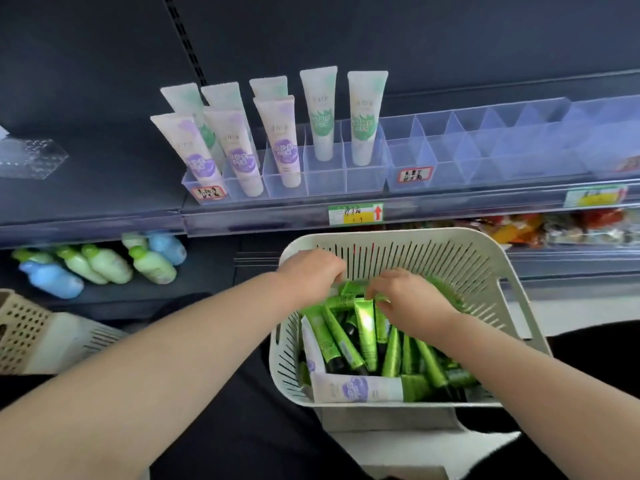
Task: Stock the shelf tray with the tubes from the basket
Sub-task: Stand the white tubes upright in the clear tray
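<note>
A white slotted basket (478,258) sits in front of me, full of several green tubes (365,327) plus a white tube with a purple label (360,389) lying along its near wall. Both hands reach into its far end. My left hand (308,271) curls its fingers round the top of a green tube there. My right hand (412,299) pinches another green tube beside it. On the shelf above, a clear divided tray (450,154) holds several white tubes (325,112) upright in its left slots; the right slots hold nothing.
Green and blue bottles (104,265) lie on the lower shelf at left. A beige perforated basket (24,334) stands at the left edge. Price labels (355,214) line the shelf front. Packaged goods (554,226) fill the lower shelf at right.
</note>
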Action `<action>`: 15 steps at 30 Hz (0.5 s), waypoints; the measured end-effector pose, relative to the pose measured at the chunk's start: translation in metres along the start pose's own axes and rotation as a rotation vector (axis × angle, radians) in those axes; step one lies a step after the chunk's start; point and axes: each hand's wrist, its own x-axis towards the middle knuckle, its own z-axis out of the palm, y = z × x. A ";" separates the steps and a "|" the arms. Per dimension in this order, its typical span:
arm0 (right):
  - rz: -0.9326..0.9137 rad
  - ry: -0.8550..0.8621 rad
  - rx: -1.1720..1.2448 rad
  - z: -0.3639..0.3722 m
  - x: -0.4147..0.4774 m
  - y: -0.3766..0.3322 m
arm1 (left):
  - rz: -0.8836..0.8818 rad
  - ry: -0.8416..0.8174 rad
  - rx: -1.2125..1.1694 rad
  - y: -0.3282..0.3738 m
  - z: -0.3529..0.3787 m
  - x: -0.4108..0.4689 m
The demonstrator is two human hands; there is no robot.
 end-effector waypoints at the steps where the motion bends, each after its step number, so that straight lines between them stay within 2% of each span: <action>1: 0.022 -0.111 0.017 0.010 -0.004 0.000 | -0.014 -0.029 -0.012 0.003 0.007 0.000; 4: 0.040 -0.389 0.077 0.038 -0.011 -0.008 | -0.049 -0.095 -0.022 0.008 0.021 -0.002; 7: 0.018 -0.540 0.128 0.061 -0.007 -0.021 | -0.048 -0.118 0.002 0.006 0.028 -0.003; 11: 0.005 -0.638 0.086 0.076 0.002 -0.035 | -0.052 -0.113 0.010 0.003 0.031 -0.002; 15: -0.106 -0.679 -0.036 0.071 0.001 -0.033 | -0.012 -0.136 0.093 0.002 0.031 -0.003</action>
